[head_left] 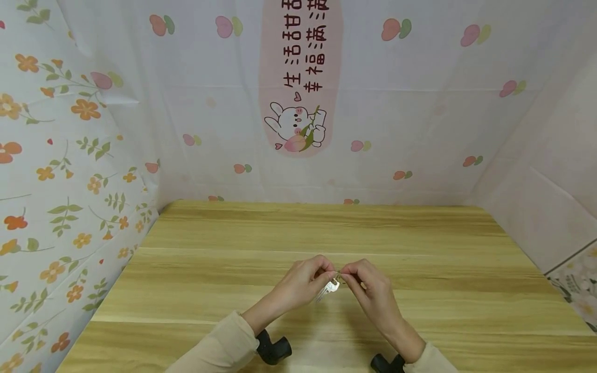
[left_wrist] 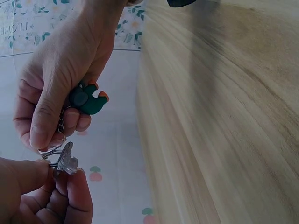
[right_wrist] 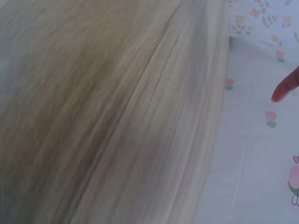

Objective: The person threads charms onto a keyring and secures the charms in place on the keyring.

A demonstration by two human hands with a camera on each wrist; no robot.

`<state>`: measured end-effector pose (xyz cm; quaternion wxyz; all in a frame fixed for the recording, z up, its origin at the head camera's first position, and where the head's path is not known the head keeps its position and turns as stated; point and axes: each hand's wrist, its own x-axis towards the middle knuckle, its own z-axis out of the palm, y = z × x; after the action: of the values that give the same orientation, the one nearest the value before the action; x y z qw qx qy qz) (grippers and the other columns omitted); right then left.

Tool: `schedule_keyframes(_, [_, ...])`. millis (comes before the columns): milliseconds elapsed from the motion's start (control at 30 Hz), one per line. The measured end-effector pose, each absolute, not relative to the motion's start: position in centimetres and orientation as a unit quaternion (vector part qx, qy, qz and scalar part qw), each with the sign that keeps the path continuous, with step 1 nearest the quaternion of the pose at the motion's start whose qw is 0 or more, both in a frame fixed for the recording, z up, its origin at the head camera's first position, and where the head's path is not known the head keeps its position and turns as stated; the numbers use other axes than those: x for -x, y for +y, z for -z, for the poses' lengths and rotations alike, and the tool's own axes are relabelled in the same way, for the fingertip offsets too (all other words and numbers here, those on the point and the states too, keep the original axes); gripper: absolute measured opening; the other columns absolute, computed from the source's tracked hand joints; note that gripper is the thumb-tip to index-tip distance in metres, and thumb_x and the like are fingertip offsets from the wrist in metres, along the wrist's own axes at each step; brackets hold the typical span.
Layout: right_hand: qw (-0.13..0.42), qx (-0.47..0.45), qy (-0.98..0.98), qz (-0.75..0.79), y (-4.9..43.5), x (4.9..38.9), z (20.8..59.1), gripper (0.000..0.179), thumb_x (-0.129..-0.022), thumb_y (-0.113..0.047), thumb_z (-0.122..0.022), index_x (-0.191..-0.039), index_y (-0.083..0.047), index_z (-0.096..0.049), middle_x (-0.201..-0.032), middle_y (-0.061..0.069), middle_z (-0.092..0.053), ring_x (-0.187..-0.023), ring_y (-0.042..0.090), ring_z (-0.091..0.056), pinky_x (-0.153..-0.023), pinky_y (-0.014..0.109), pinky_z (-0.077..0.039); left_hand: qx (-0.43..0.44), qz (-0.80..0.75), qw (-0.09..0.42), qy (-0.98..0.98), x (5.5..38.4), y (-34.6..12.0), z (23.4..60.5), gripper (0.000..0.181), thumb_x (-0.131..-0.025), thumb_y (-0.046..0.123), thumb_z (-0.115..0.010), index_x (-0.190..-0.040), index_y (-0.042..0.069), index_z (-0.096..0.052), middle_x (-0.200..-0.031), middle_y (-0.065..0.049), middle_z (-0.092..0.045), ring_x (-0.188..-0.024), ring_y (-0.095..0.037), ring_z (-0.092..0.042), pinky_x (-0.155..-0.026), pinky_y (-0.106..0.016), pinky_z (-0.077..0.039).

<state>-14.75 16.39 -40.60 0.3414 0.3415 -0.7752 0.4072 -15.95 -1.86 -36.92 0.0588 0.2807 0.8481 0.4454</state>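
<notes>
Both hands meet above the wooden table, fingertips close together. My left hand (head_left: 300, 282) pinches a metal ring (left_wrist: 55, 151) bearing silver keys (head_left: 332, 285), which hang below the fingers in the head view. Opposite it, my right hand (head_left: 377, 295) pinches the other side of the ring between thumb and finger. A short chain (left_wrist: 60, 122) runs from there to a dark green charm (left_wrist: 88, 100) with orange tips, tucked against the right hand's curled fingers. The head view hides this charm. Only a fingertip (right_wrist: 286, 87) shows at the right wrist view's edge.
The wood-grain table (head_left: 224, 269) spreads around the hands. Behind it hangs a white printed cloth (head_left: 210, 119), with a flowered cloth (head_left: 65, 207) at left. Black curved pieces (head_left: 274, 349) sit at both wrists.
</notes>
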Motion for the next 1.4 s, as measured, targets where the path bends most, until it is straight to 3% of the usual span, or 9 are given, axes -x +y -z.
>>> schedule_keyframes(233, [0.331, -0.35, -0.785, -0.389, 16.4, 14.7, 40.6, 0.022, -0.096, -0.022, -0.049, -0.087, -0.004, -0.058, -0.077, 0.0, -0.054, -0.065, 0.004, -0.044, -0.056, 0.01, -0.037, -0.265, -0.435, 0.039, 0.86, 15.6, -1.5, 36.8, 0.01, -0.094, 0.017, -0.057, -0.091, 0.008, -0.061, -0.075, -0.002, -0.064, -0.056, 0.0, -0.043, -0.051, -0.016, -0.037])
schedule_keyframes(400, [0.326, -0.324, -0.798, -0.39, 16.0, 14.4, 40.6, 0.011, -0.096, -0.011, -0.052, -0.088, -0.003, -0.054, -0.074, -0.005, -0.049, -0.063, -0.001, -0.04, -0.052, 0.008, -0.034, -0.254, -0.434, 0.029, 0.864, 15.5, -1.2, 36.8, 0.009, -0.094, 0.016, -0.057, -0.09, 0.009, -0.061, -0.076, -0.005, -0.065, -0.057, 0.0, -0.044, -0.051, -0.016, -0.038])
schedule_keyframes(533, [0.322, -0.296, -0.804, -0.402, 15.8, 14.2, 40.7, 0.007, -0.092, -0.001, -0.057, -0.087, -0.003, -0.052, -0.073, -0.007, -0.048, -0.062, -0.003, -0.039, -0.049, 0.009, -0.033, -0.255, -0.431, 0.015, 0.865, 15.5, -1.1, 37.1, 0.009, -0.094, 0.015, -0.057, -0.09, 0.009, -0.062, -0.076, -0.004, -0.066, -0.058, 0.0, -0.046, -0.052, -0.016, -0.039])
schedule_keyframes(767, [0.285, -0.226, -0.813, -0.454, 15.3, 14.1, 40.8, 0.023, -0.077, 0.021, -0.06, -0.083, -0.001, -0.053, -0.065, -0.004, -0.048, -0.055, -0.004, -0.036, -0.043, 0.014, -0.032, -0.258, -0.424, -0.015, 0.868, 15.5, -1.1, 37.2, 0.007, -0.093, 0.014, -0.058, -0.09, 0.009, -0.061, -0.073, 0.003, -0.061, -0.059, 0.0, -0.044, -0.053, -0.017, -0.038])
schedule_keyframes(1067, [0.188, -0.173, -0.793, -0.553, 15.9, 13.7, 40.4, 0.006, -0.09, 0.005, -0.056, -0.092, 0.0, -0.059, -0.068, 0.005, -0.055, -0.05, 0.005, -0.047, -0.041, 0.022, -0.04, -0.268, -0.43, -0.003, 0.862, 15.3, -1.3, 37.1, 0.007, -0.095, 0.015, -0.056, -0.093, 0.01, -0.06, -0.079, 0.003, -0.062, -0.065, -0.001, -0.049, -0.057, -0.017, -0.042])
schedule_keyframes(1267, [0.108, -0.146, -0.794, -0.581, 16.4, 13.5, 39.9, 0.012, -0.094, -0.004, -0.054, -0.096, 0.0, -0.064, -0.076, 0.01, -0.059, -0.056, 0.006, -0.049, -0.045, 0.022, -0.042, -0.296, -0.431, -0.012, 0.852, 15.2, -1.5, 37.4, 0.008, -0.096, 0.017, -0.054, -0.093, 0.01, -0.059, -0.086, 0.0, -0.065, -0.069, -0.002, -0.052, -0.06, -0.016, -0.043])
schedule_keyframes(1400, [0.091, -0.124, -0.787, -0.597, 16.5, 13.4, 39.5, 0.014, -0.095, -0.007, -0.054, -0.096, 0.001, -0.065, -0.077, 0.01, -0.06, -0.059, 0.007, -0.05, -0.047, 0.022, -0.043, -0.321, -0.423, -0.041, 0.846, 15.3, -1.5, 37.5, 0.009, -0.096, 0.017, -0.054, -0.092, 0.01, -0.058, -0.085, 0.001, -0.064, -0.069, -0.002, -0.049, -0.064, -0.018, -0.041])
